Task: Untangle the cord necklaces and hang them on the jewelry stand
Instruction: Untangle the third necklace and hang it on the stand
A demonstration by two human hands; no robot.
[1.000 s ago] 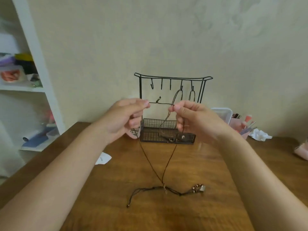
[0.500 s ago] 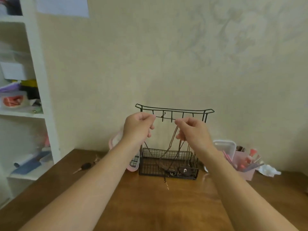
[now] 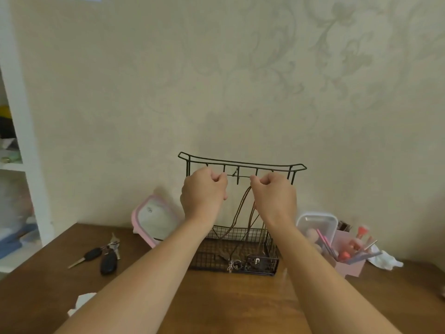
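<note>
- Cord necklace (image 3: 242, 176): thin dark cord, pulled taut and level between the two hands. It has a small knot or clasp near its left end.
- It sits just below the top rail of the jewelry stand (image 3: 240, 162), at the height of the hooks. Whether it touches a hook I cannot tell.
- Left hand (image 3: 204, 191): fingers (image 3: 220, 178) curled in, pinching the cord's left end.
- Right hand (image 3: 274, 196): curled the same way, pinching the right end.
- Brown cord strands (image 3: 240, 208) hang from under the right hand into the stand's base. Whether they belong to the held necklace I cannot tell.
- The stand is black wire, upright against the wall, with a mesh basket (image 3: 212, 259) as its base. Small metal pendants (image 3: 237, 264) lie in the basket's front.
- Surface (image 3: 228, 304): dark brown wood, pushed up to the wall.
- Wall (image 3: 216, 80): pale cream paper with a faint floral scroll pattern.
- A white shelf unit (image 3: 21, 141) stands at the far left, its contents blurred.
- Keys (image 3: 101, 254) with black fobs lie left of the stand. A white paper scrap (image 3: 80, 302) lies near the left forearm.
- A pink-rimmed lid (image 3: 154, 218) leans against the wall, just left of the stand.
- A clear lidded box (image 3: 316, 225) sits right of the stand, with pale pink things inside.
- Beside it, a pink organizer (image 3: 351, 266) holds brushes and pink-capped items.
- A crumpled white tissue (image 3: 385, 260) lies beyond the organizer.
</note>
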